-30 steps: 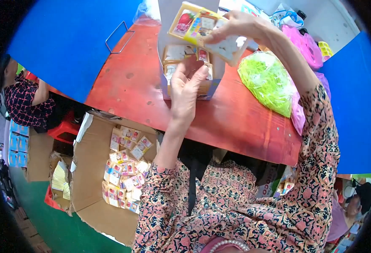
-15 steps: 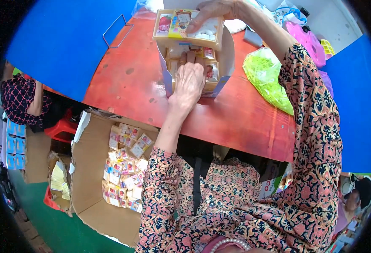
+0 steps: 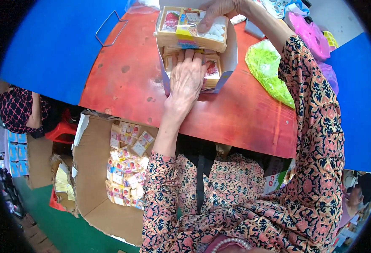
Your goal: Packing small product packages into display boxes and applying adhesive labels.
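White carton point(image 3: 232, 55) on red table point(image 3: 122, 84), partly filled: left hand point(image 3: 186, 80) lies flat, fingers extended, pressing packets point(image 3: 213, 69) inside; right hand point(image 3: 219, 9) grips a bundle of small packets point(image 3: 192, 29) above it; more loose packets point(image 3: 126, 168) wait in floor box point(image 3: 92, 168).

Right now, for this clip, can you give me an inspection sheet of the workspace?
Surface: red table, worn and spotted.
Job's things: white carton with small packets inside; flat packet bundle over its open top.
Clutter: green bag, pink bag, wire handle.
Grippers: left hand pressed on packets in the carton; right hand gripping the bundle.
Cables: nothing seen.
Surroundings: cardboard box of packets on the floor; blue panels; another person at left.
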A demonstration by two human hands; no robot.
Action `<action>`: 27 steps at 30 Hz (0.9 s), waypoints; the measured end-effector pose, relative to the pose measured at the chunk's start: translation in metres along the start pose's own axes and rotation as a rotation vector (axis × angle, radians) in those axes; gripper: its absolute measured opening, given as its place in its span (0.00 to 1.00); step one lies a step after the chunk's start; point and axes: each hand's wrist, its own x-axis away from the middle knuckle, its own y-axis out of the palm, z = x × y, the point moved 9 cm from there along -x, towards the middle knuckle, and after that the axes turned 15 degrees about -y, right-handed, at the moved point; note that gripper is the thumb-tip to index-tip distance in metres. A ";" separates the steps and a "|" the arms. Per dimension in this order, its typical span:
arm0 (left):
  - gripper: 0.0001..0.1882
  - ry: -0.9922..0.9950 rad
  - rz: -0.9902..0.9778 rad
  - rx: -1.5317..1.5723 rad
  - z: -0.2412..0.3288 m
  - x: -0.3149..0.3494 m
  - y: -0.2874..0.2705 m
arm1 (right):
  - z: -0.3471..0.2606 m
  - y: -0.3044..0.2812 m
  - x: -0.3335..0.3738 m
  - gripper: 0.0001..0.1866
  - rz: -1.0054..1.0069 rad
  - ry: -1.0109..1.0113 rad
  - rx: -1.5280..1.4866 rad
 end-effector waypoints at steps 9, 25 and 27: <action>0.12 -0.007 -0.075 0.047 -0.005 -0.002 0.004 | 0.016 -0.002 -0.010 0.30 -0.139 0.009 -0.055; 0.12 0.028 -0.020 -0.023 -0.010 -0.001 -0.012 | -0.012 0.010 -0.012 0.29 -0.216 -0.043 -0.235; 0.13 0.028 -0.038 0.061 -0.007 -0.003 0.005 | -0.039 0.003 0.022 0.28 0.031 -0.357 -0.164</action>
